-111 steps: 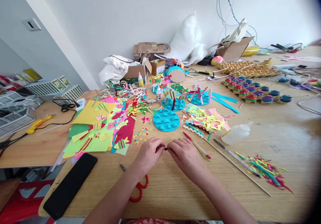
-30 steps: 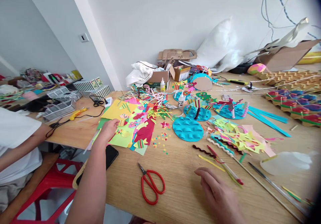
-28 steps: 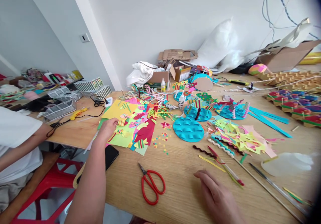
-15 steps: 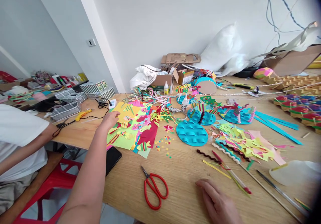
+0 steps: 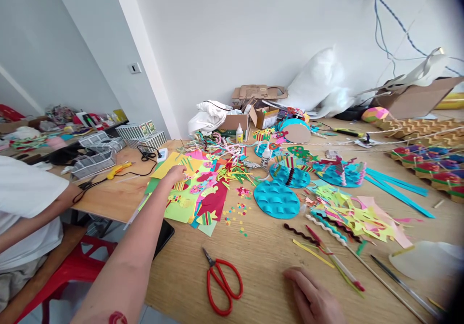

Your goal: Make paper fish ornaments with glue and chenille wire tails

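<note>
My left hand reaches over the pile of coloured paper, its fingers bent together near a red-and-yellow striped paper fish. What lies between the fingertips is too small to make out. Under it are a yellow sheet and a light green sheet; another striped paper fish lies at the near edge. My right hand rests on the tabletop at the lower right, fingers loosely bent, thumb apart, holding nothing visible. Left of it lie red-handled scissors, blades pointing away from me.
Blue scalloped discs, a glue bottle and paper scraps spread across the middle and right. A pencil-like stick and a pen lie near my right hand. A phone sits under my left forearm. A co-worker sits at left.
My left hand has moved to the right across the paper pile. A green sheet now shows at the pile's left edge. My right hand stays in place, and the view has tilted slightly.
</note>
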`<state>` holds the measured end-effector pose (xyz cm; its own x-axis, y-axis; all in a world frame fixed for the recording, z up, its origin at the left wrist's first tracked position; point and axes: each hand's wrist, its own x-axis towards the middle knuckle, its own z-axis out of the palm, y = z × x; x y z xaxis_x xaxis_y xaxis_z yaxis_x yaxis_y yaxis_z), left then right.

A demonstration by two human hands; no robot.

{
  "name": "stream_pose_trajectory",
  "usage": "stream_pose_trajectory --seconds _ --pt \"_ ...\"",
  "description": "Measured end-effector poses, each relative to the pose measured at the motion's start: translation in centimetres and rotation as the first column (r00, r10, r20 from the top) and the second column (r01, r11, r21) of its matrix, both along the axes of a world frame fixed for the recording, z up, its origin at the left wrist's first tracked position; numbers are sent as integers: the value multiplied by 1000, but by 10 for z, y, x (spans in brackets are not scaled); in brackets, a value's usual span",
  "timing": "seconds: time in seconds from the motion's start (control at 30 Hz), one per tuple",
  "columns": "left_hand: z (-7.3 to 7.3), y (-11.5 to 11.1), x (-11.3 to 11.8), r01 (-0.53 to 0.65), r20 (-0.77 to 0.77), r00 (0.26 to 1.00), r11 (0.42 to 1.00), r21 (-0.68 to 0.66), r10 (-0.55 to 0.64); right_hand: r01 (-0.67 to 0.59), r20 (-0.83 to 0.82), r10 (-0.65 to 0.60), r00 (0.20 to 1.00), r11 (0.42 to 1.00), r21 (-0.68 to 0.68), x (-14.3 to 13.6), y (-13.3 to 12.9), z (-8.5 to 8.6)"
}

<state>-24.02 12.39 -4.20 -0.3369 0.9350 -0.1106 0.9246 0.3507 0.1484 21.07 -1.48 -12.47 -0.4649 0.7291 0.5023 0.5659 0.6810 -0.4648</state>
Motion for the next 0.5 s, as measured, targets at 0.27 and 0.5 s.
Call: stream_pose_trajectory --seconds 0.27,0.5 --pt "0 15 26 104 104 989 993 58 -110 -28 0 28 1000 999 21 0 3 2" --pt "3 33 30 139 122 981 983 116 -153 -38 -10 38 999 998 44 -2 3 2"
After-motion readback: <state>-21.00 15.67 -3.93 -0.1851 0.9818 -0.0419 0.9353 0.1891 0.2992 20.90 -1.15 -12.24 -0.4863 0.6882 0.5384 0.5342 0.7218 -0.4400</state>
